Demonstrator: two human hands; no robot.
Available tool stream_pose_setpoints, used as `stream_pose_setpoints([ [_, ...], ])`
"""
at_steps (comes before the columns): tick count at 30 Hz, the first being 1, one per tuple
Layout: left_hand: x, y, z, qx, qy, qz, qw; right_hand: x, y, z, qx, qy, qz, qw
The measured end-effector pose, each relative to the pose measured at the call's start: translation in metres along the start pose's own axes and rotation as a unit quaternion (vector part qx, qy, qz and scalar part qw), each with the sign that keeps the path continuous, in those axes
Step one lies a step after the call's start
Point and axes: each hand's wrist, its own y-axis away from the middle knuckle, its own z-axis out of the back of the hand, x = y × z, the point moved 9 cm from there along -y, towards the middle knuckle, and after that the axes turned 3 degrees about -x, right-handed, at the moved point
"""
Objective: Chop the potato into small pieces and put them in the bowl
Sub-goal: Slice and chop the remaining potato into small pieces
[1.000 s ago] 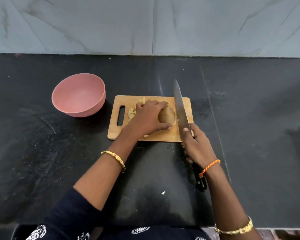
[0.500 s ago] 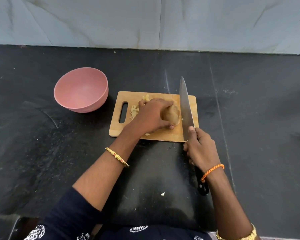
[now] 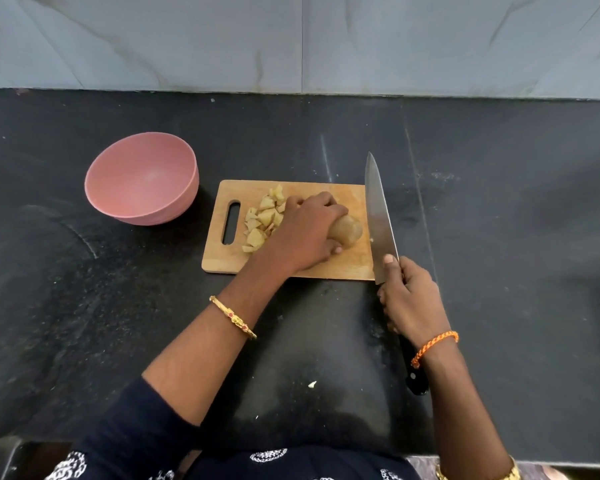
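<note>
A brown potato (image 3: 347, 231) lies on the wooden cutting board (image 3: 326, 265), and my left hand (image 3: 305, 233) grips it from the left, covering most of it. Several small cut potato pieces (image 3: 262, 221) lie in a heap on the board's left part, by the handle slot. My right hand (image 3: 411, 299) holds a large knife (image 3: 378, 216) by its black handle, forefinger on the blade's spine. The blade stands just right of the potato, over the board's right edge, tip pointing away from me. The pink bowl (image 3: 142, 178) stands left of the board; I see nothing in it.
Board and bowl sit on a black stone counter (image 3: 499, 237) that ends at a pale tiled wall (image 3: 291, 39) behind. A small potato scrap (image 3: 311, 384) lies on the counter near my body.
The knife has shifted slightly to the right, off the potato's end. My left hand has kept its hold on the potato. The head camera has tilted, so more of the cut pieces show.
</note>
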Motion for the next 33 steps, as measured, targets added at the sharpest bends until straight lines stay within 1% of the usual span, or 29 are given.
stream_pose_setpoints([
  [3,0.002,0.001,0.001,0.003,0.063,-0.008,0.998,0.002,0.002,0.000,0.000,-0.001,-0.001,1.000],
  [14,0.007,0.005,0.001,-0.044,0.093,0.018,0.995,0.015,0.002,-0.010,0.016,0.021,0.000,1.000],
  [19,0.009,0.007,0.001,-0.066,0.103,0.030,0.992,0.024,-0.001,-0.014,0.062,0.109,0.010,0.992],
  [24,0.010,0.010,0.000,-0.090,0.116,0.042,0.988,0.019,0.003,-0.023,0.120,0.158,-0.031,0.980],
  [29,0.014,0.009,0.001,-0.095,0.125,0.054,0.986,0.007,0.028,-0.021,0.131,0.184,-0.057,0.972],
  [31,0.014,0.009,0.001,-0.087,0.133,0.059,0.985,0.006,0.036,-0.013,0.133,0.180,-0.050,0.973],
  [33,0.015,0.008,0.000,-0.080,0.140,0.066,0.985,0.013,0.036,-0.003,0.100,0.143,-0.027,0.984],
])
